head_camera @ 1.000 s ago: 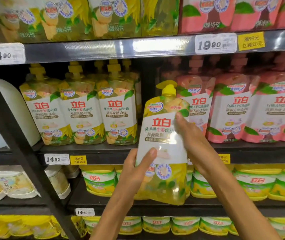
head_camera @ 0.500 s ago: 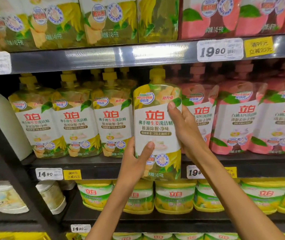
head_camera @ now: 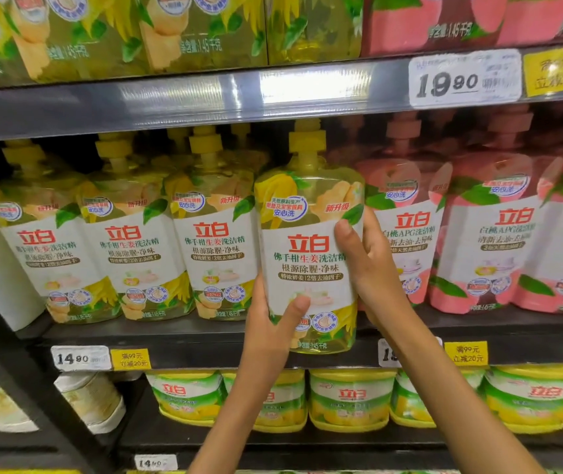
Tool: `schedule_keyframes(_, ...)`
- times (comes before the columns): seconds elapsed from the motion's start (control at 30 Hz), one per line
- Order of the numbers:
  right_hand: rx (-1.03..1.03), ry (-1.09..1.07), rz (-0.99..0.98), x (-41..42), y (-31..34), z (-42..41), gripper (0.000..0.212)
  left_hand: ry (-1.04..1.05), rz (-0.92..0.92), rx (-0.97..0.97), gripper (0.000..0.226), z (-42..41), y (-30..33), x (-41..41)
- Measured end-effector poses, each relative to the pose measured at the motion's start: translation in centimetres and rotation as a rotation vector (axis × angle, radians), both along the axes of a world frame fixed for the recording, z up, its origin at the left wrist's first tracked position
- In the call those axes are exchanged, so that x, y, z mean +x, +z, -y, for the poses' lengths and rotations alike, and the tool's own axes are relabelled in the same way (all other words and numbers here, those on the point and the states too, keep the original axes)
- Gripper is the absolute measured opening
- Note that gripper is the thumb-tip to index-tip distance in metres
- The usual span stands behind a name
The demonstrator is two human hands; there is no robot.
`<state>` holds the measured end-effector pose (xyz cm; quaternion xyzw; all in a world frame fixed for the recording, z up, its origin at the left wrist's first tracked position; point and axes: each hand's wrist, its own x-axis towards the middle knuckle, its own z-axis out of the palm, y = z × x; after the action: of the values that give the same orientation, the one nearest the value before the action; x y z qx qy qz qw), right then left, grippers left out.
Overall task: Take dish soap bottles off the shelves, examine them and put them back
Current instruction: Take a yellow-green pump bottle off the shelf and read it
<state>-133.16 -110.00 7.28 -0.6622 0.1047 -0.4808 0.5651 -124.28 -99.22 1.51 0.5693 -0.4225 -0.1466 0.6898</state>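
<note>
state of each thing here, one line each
held yellow bottle: upright, off the shelf, label facing the camera, pump cap on
left hand: grips the bottle's lower left, thumb across the label
right hand: grips the bottle's right side, thumb on the label
yellow bottles: upright in a row on the shelf, caps on
pink bottles: upright on the shelf, caps on
tubs: lined up on the lower shelf

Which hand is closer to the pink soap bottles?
Right. The right hand grips the held yellow bottle on the side beside the pink bottles; the left hand holds its lower far side.
</note>
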Motion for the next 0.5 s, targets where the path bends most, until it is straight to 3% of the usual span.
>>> schedule_keyframes(0.07,0.028,-0.022,0.046,0.1,-0.6,-0.4,0.080,0.001,0.002,-0.005,0.069,0.0,-0.3,-0.1)
schedule_keyframes(0.27,0.021,-0.049,0.059,0.1,-0.8,-1.2,0.098,0.019,-0.012,-0.018,0.077,0.2,-0.6,-0.2)
schedule_keyframes(0.5,0.032,-0.041,0.107,0.1,-1.0,-1.8,0.087,0.034,-0.036,0.026,0.080,0.2,-0.9,-0.2)
